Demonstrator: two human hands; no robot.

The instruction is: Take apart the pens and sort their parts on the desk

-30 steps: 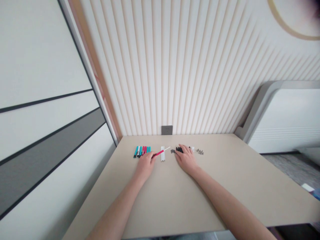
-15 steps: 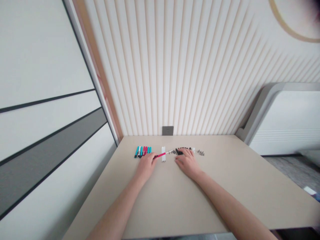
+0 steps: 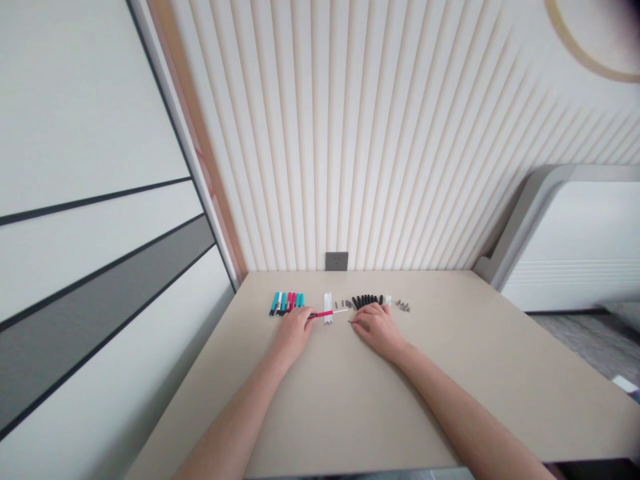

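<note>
My left hand (image 3: 295, 331) is closed on a thin pen part, pink at my fingers and white toward its tip (image 3: 327, 313), which points right across a small group of white tubes (image 3: 327, 308). Just behind that hand lies a row of teal, pink and black pen barrels (image 3: 287, 302). My right hand (image 3: 376, 328) rests on the beige table (image 3: 350, 400) with fingers curled and pinched at something tiny I cannot make out. It sits right in front of a row of black pen caps (image 3: 367, 301).
Small grey parts (image 3: 403, 307) lie right of the black caps, and a few more (image 3: 343, 304) between the tubes and caps. A grey wall socket (image 3: 337, 261) sits in the slatted wall behind the table. A white cabinet (image 3: 575, 240) stands at the right.
My right hand has drawn back from the row of black caps toward me, uncovering them. The pink and white part in my left hand has tilted lower, toward level.
</note>
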